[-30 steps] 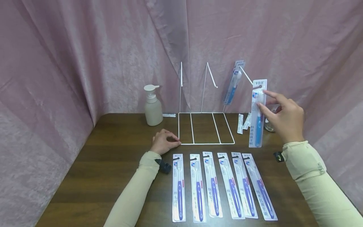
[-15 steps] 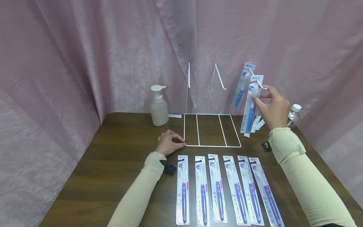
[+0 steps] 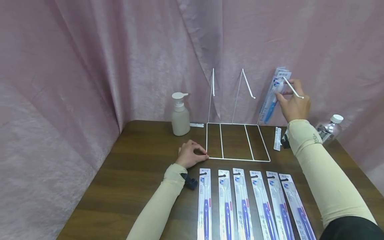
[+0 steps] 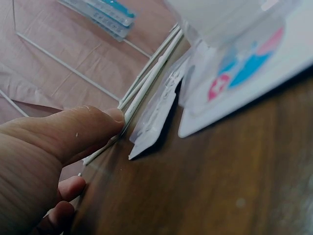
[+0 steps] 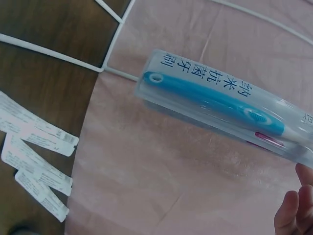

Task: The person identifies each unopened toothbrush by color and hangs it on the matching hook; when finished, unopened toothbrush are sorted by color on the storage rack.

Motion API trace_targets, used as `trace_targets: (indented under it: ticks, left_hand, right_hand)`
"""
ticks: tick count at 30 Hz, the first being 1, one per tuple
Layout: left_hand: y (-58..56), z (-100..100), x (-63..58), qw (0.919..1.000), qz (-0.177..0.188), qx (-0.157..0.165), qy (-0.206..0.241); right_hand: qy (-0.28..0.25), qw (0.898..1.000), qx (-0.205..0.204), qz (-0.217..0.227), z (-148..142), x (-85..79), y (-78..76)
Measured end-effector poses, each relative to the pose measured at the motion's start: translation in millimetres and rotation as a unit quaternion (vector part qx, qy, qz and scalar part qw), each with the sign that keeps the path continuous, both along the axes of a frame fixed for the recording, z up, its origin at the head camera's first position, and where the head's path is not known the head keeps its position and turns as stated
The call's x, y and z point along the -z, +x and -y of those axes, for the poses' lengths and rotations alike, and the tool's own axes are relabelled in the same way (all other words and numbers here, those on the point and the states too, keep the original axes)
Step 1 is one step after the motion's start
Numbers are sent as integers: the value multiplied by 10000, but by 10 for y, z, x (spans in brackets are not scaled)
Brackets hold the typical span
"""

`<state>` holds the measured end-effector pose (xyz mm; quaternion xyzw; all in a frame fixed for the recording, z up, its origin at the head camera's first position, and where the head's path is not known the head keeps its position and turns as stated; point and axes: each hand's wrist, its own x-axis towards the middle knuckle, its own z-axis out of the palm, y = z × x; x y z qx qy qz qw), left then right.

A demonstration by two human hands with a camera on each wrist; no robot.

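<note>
A packaged blue toothbrush (image 3: 271, 106) hangs on the right hook of a white wire rack (image 3: 237, 159); more packs hang close behind it. My right hand (image 3: 296, 106) pinches this front pack near its upper part, behind the hook's arm. In the right wrist view, the clear blister pack (image 5: 210, 100) lies slantwise with its blue handle showing, fingers at the lower right. My left hand (image 3: 191, 154) pinches the rack's front left corner between thumb and fingers. Several packaged purple toothbrushes (image 3: 205, 203) lie in a row on the table in front of the rack.
The rack's left hook (image 3: 213, 83) and middle hook (image 3: 248, 83) carry nothing. A pump bottle (image 3: 180, 116) stands left of the rack. Small printed strips (image 3: 277, 139) lie to its right, near a clear bottle with a white cap (image 3: 336, 118). A pink curtain (image 3: 150, 60) hangs behind.
My right hand has carried the blue toothbrush pack onto the right hook and back along it to the packs behind. The left hand has stayed at the rack's corner; the head view has shifted.
</note>
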<state>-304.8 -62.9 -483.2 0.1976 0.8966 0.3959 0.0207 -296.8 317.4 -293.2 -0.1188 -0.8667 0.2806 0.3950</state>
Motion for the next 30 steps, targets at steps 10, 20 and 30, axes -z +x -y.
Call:
trace_targets:
  ticks: [10, 20, 30]
  left_hand:
    - [-37, 169, 33, 10000, 5, -67, 20]
    - [-82, 485, 37, 9994, -70, -310, -154]
    - [-77, 396, 3, 9997, -22, -181, -167]
  right_hand:
    - [-1014, 9865, -1216, 421, -50, 204, 346]
    - [-1676, 8916, -2979, 2969, -116, 1154, 1386]
    - [-1009, 8747, -3286, 3417, -209, 1530, 1996]
